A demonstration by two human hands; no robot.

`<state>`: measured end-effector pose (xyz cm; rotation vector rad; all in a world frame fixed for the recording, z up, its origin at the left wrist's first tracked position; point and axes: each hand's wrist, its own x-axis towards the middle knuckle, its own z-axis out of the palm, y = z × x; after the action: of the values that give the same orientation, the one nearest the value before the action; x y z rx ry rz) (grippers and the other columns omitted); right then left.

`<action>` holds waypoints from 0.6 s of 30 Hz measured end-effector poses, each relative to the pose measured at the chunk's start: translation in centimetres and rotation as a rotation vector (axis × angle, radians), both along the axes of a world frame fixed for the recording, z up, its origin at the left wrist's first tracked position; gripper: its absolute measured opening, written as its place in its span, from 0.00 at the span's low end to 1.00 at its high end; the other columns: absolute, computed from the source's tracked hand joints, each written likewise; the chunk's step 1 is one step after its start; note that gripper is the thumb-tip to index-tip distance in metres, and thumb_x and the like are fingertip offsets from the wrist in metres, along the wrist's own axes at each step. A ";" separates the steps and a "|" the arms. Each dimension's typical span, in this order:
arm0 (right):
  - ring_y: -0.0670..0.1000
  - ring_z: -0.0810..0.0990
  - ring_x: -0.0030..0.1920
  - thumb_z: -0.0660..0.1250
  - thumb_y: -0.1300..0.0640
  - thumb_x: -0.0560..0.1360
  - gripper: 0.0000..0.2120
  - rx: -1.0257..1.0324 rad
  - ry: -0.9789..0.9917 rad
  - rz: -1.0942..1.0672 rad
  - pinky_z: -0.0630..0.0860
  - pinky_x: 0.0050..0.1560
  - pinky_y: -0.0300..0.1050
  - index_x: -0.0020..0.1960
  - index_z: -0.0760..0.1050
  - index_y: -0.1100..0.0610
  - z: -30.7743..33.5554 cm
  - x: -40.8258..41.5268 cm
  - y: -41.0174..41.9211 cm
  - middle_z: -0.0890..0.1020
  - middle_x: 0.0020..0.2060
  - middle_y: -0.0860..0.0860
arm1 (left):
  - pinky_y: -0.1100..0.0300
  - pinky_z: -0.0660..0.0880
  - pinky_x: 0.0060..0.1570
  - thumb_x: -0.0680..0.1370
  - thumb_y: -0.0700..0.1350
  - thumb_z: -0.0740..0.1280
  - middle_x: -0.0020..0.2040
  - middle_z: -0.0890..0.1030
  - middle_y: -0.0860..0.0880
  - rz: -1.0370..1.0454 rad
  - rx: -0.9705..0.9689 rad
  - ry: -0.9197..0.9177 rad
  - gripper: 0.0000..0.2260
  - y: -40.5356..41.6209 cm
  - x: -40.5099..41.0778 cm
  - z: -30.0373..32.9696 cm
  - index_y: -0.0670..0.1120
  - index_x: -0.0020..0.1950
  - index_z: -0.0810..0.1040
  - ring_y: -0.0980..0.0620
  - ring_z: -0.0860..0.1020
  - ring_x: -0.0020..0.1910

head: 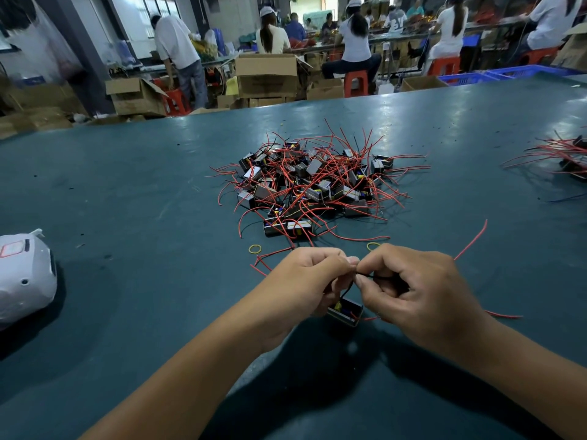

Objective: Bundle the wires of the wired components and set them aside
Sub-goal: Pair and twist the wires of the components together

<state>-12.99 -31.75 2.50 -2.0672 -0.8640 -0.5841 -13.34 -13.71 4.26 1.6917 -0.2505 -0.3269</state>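
Over green table (pixel 127 192): component (pixel 345 311) under pinching hands' grip.

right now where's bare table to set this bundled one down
Bare table lies between the white casing and the central pile, and between that pile and the right pile. Crowded just ahead of both hands: rubber bands and stray red wires.

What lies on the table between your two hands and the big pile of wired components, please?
In the head view, two yellow rubber bands and a few loose red wire ends lie on that stretch of the green table.
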 end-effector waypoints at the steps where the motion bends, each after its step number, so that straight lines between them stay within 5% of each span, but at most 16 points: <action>1: 0.38 0.65 0.27 0.68 0.55 0.74 0.05 -0.014 -0.010 0.003 0.61 0.32 0.27 0.41 0.79 0.55 0.0 0.0 0.0 0.66 0.26 0.38 | 0.58 0.55 0.29 0.78 0.48 0.64 0.31 0.65 0.48 0.004 -0.001 0.014 0.13 0.0 0.0 0.0 0.48 0.34 0.71 0.52 0.60 0.29; 9: 0.38 0.66 0.28 0.67 0.54 0.74 0.05 -0.024 -0.020 0.013 0.62 0.32 0.27 0.41 0.78 0.54 -0.3 -0.2 0.3 0.67 0.27 0.39 | 0.63 0.56 0.26 0.72 0.47 0.63 0.28 0.67 0.50 0.040 -0.011 0.139 0.10 -0.3 -0.1 0.0 0.50 0.30 0.70 0.54 0.62 0.25; 12: 0.41 0.66 0.26 0.70 0.58 0.72 0.04 0.054 0.043 -0.032 0.62 0.32 0.29 0.39 0.77 0.53 -0.5 0.1 0.1 0.68 0.24 0.44 | 0.64 0.60 0.26 0.79 0.44 0.64 0.30 0.69 0.51 0.101 0.069 -0.052 0.14 0.2 0.3 0.0 0.50 0.33 0.75 0.55 0.64 0.27; 18: 0.44 0.68 0.24 0.69 0.58 0.73 0.03 0.127 0.107 -0.049 0.64 0.31 0.30 0.40 0.77 0.53 -0.5 0.7 -0.3 0.69 0.23 0.44 | 0.70 0.68 0.33 0.79 0.48 0.67 0.32 0.77 0.62 -0.050 0.281 -0.341 0.03 1.3 0.6 -0.2 0.53 0.49 0.81 0.63 0.71 0.30</action>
<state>-12.31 -32.05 2.02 -1.9892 -0.6988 -0.5360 -12.74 -12.40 4.08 2.0190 -0.5186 -0.1106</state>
